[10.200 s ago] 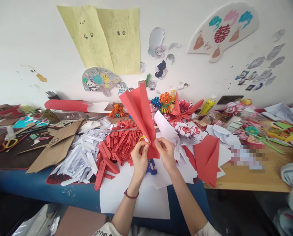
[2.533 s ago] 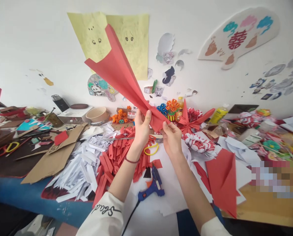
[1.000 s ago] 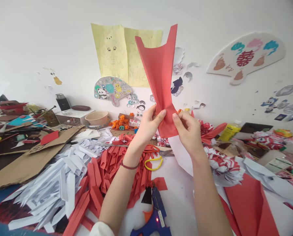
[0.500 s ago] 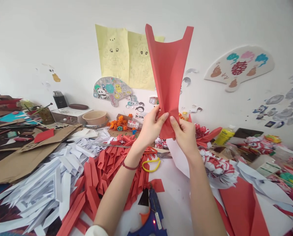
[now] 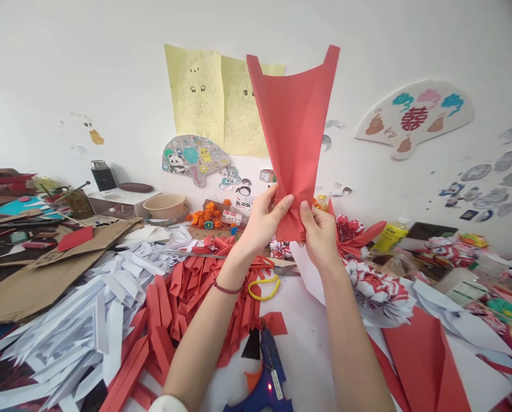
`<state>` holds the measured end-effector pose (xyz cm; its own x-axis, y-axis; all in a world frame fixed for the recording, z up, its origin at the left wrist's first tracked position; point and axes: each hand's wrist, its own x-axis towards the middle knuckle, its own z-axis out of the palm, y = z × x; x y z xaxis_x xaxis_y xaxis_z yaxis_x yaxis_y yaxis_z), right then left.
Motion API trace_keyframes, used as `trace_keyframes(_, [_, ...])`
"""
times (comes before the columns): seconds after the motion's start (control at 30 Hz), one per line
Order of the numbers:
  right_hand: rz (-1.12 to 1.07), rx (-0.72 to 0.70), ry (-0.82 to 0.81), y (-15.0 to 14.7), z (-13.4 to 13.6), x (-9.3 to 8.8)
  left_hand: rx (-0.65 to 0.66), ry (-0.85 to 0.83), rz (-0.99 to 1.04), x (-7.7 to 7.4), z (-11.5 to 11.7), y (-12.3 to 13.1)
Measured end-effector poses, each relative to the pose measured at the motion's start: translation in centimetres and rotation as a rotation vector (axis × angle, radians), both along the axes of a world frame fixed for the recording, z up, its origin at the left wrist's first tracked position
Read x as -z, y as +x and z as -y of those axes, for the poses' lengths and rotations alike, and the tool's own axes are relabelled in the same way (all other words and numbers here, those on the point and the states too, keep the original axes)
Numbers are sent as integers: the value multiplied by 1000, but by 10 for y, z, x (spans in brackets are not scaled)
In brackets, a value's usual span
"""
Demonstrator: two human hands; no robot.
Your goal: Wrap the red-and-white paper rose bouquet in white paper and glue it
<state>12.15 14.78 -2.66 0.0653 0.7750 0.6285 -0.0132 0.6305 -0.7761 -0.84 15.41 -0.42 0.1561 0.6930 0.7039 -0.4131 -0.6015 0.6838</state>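
Note:
A red folded paper (image 5: 296,123) stands upright in front of the wall, wide at its top and pinched narrow near its lower end. My left hand (image 5: 267,220) grips its lower left side, thumb on the front. On the lower right side my right hand (image 5: 318,229) is closed on the same paper, its thumb pressed on the front near the gathered creases. The other fingers of both hands are partly hidden behind the paper. Below the hands lie a yellow loop (image 5: 263,288) and a blue glue gun (image 5: 271,372) with a lit red light.
Piles of folded white strips (image 5: 79,320) and red strips (image 5: 196,292) cover the left and centre. Cardboard (image 5: 45,269) lies far left. Red-and-white paper flowers (image 5: 378,292) and a red sheet (image 5: 425,360) are at right. A beige bowl (image 5: 165,205) stands near the wall.
The top of the red paper has spread wider, its left corner moving left and slightly down. My right hand has shifted slightly left, its thumb now more upright.

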Motion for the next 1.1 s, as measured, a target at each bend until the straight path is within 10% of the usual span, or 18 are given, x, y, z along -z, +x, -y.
trace_keyframes(0.63, [-112, -163, -36, -3, -8, 0, 39, -71, 52, -1, -2, -9])
trace_keyframes(1.1, [33, 101, 138, 11, -5, -4, -30, -43, -216, 2, -6, -16])
